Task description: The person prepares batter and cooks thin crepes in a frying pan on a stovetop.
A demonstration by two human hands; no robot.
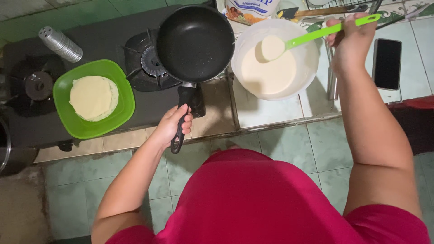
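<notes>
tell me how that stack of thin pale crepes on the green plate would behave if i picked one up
Probably floppy: the crepes look very thin and lie flat on the green plate, so one would likely droop and fold. Likely light for its width, and apt to tear if pinched by one edge. The layers sit closely stacked, so the top one may cling to the next.

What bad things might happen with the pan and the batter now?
The full ladle hangs over the white bowl; carried to the pan, batter may drip on the counter. The left hand grips only the handle's end, so the pan might tilt. The phone could get splashed.
</notes>
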